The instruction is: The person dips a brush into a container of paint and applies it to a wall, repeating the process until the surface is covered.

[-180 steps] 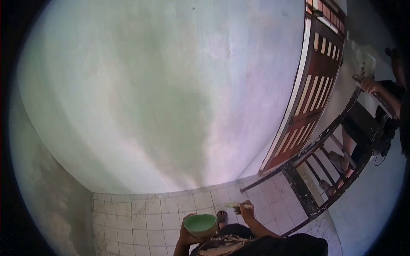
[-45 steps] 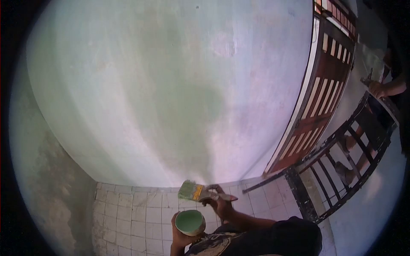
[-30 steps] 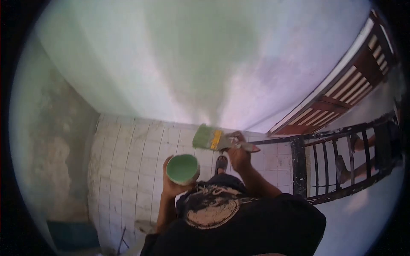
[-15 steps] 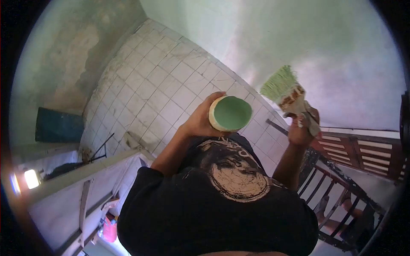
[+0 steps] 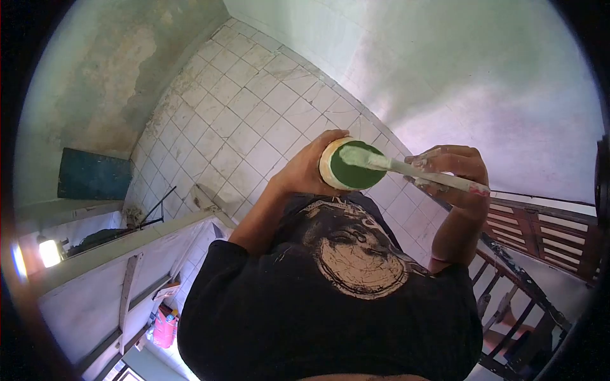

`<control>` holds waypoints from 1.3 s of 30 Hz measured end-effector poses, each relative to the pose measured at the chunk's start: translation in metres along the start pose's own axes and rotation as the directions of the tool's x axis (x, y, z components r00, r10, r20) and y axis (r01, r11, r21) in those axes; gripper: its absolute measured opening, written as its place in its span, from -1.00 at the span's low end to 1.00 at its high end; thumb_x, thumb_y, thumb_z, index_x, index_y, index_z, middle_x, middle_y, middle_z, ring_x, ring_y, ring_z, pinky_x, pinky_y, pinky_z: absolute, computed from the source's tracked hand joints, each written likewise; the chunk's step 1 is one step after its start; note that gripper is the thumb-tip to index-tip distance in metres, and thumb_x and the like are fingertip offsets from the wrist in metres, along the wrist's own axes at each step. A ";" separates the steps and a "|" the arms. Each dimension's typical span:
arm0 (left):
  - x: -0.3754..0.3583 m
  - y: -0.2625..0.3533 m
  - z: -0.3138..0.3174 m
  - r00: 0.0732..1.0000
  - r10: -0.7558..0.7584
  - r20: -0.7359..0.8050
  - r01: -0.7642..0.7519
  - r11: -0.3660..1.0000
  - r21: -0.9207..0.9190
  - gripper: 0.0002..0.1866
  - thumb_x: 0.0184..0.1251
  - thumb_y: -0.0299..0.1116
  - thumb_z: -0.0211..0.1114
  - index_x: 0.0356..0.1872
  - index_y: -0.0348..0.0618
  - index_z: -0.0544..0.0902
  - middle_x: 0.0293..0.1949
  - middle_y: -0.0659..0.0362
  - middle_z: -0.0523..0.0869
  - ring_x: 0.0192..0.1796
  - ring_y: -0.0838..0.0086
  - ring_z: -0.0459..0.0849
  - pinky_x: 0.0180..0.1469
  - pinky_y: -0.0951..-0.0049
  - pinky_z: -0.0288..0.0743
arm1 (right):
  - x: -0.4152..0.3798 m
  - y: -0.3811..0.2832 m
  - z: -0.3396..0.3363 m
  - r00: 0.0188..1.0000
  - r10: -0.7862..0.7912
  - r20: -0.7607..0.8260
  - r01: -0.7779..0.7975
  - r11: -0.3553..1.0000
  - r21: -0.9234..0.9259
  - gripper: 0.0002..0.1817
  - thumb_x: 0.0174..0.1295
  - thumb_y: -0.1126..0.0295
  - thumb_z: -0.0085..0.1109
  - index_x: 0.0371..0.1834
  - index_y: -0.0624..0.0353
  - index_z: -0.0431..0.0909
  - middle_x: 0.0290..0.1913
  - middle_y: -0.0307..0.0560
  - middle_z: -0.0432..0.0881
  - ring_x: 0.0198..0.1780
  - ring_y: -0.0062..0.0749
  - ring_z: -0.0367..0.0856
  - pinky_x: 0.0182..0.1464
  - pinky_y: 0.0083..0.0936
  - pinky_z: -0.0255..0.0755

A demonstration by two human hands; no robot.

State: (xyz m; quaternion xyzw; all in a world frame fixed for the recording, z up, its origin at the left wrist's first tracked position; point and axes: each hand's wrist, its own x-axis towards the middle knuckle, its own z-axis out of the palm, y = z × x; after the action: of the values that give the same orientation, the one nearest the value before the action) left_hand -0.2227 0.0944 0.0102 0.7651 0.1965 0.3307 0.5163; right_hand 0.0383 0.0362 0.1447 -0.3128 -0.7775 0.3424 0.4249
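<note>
My left hand (image 5: 308,166) is wrapped round a round paint container (image 5: 326,166) with a pale rim, held in front of my chest. Green paint (image 5: 356,180) shows inside it. A paintbrush (image 5: 406,168), turned edge-on, lies over the container's mouth, its pale green bristles overlapping the paint in this view. My right hand (image 5: 454,171) is closed on the brush's handle, fingers on both sides of it and smeared with paint. The handle's reddish end points to the right.
Beyond the container stands a patchy green and white wall (image 5: 438,70), meeting a tiled floor (image 5: 248,120). Dark stair railings (image 5: 515,286) are at the lower right, with a person's leg behind them. A pale ledge (image 5: 146,247) and a dark green panel (image 5: 95,174) are on the left.
My right hand has brought the brush from near the wall leftward to the container and turned it edge-on. The container has shifted slightly right in view.
</note>
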 end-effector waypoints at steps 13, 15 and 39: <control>0.007 0.009 0.007 0.998 -0.020 0.064 0.017 0.999 0.039 0.00 -0.46 -0.30 0.59 0.18 -0.21 0.24 0.07 -0.04 0.43 0.11 0.09 0.45 0.15 0.26 0.34 | 0.038 -0.021 0.012 0.932 0.259 0.252 -0.225 0.962 -0.156 -0.75 -0.14 0.59 0.29 -0.31 0.35 0.58 -0.38 0.06 0.65 -0.42 -0.27 0.66 -0.38 -0.54 0.48; 0.006 0.007 0.008 0.998 -0.025 0.054 0.023 0.999 0.034 0.01 -0.47 -0.31 0.58 0.19 -0.20 0.24 0.07 -0.03 0.44 0.11 0.08 0.45 0.15 0.25 0.34 | 0.037 -0.011 0.015 0.937 0.246 0.247 -0.217 0.967 -0.136 -0.74 -0.14 0.59 0.30 -0.30 0.34 0.59 -0.37 0.07 0.65 -0.42 -0.27 0.66 -0.39 -0.54 0.48; 0.010 0.008 0.010 1.000 0.010 0.000 -0.010 1.000 -0.021 0.01 -0.46 -0.31 0.59 0.20 -0.20 0.24 0.13 -0.01 0.41 0.14 0.17 0.46 0.17 0.32 0.34 | 0.016 -0.024 -0.002 0.969 0.245 0.038 -0.242 0.968 -0.060 -0.76 -0.15 0.61 0.27 -0.33 0.37 0.56 -0.38 0.11 0.65 -0.37 -0.29 0.67 -0.32 -0.52 0.51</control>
State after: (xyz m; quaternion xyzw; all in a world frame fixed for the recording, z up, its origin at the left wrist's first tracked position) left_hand -0.2093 0.0909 0.0186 0.7606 0.1890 0.3355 0.5227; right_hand 0.0281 0.0359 0.1714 -0.4095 -0.7518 0.3774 0.3531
